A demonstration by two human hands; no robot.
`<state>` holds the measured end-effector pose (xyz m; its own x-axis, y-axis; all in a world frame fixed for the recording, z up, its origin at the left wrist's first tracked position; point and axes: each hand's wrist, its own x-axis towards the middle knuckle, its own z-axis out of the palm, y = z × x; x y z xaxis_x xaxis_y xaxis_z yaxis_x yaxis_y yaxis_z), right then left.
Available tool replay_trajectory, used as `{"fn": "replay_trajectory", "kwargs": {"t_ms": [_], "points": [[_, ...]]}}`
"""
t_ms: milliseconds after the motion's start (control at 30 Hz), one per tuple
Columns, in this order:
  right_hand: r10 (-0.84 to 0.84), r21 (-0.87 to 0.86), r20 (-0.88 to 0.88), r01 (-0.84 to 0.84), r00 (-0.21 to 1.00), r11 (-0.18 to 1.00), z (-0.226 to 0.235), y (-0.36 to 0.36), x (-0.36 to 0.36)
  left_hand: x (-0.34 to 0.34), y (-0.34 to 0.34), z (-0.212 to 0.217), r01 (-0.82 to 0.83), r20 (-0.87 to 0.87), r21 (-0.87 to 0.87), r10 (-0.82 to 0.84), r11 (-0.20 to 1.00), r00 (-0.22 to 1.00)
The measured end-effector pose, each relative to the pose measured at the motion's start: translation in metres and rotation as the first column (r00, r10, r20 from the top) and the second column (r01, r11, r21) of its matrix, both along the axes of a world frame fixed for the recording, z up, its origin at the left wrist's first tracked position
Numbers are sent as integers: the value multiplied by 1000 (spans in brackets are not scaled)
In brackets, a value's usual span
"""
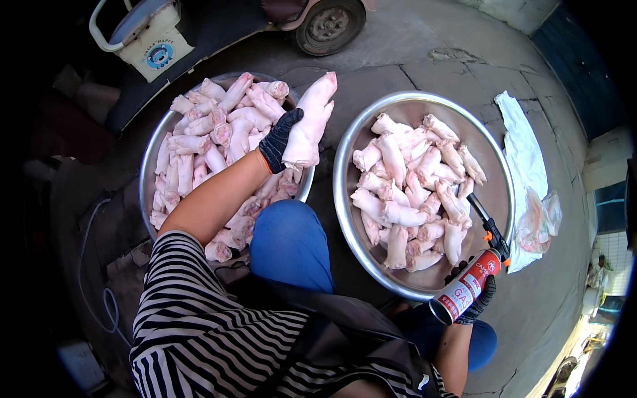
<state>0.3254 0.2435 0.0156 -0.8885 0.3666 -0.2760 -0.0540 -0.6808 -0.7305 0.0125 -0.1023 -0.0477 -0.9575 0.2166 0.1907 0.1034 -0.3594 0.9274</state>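
Note:
In a dark knitted glove, my left hand [280, 140] is closed round a pale pig's trotter [310, 119], raised above the right rim of the left basin with its toes pointing up and away. My right hand [479, 302], gloved too, grips the red and white can of a gas blowtorch [470, 284] near the right basin's front edge. The torch's black nozzle [479, 208] reaches over that basin's rim; whether a flame burns I cannot tell. Heaped trotters [229, 126] fill the left metal basin [151, 156]. More trotters [415, 192] lie piled in the right metal basin [361, 249].
A white plastic sheet [521, 152] and a crumpled clear bag [536, 222] lie right of the right basin. Behind the left basin stands a three-wheeled vehicle with a wheel [328, 26] and a white bucket [156, 50]. A thin hose [86, 245] curls on the left ground.

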Motion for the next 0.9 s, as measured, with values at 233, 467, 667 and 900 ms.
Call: {"fn": "replay_trajectory", "kwargs": {"t_ms": [233,467,667,900], "points": [[-32,57,-61,35,998,998,15,-6,16,21,45,82,-31,-126,307,73,951,989],[-84,2,-43,84,996,996,29,-12,32,65,63,11,370,59,827,-720,423,691],[-79,14,-82,81,993,997,35,-10,43,92,54,32,384,89,889,-917,249,389],[-74,12,10,74,997,997,45,-16,44,84,57,-22,370,666,539,-651,757,363]]}}
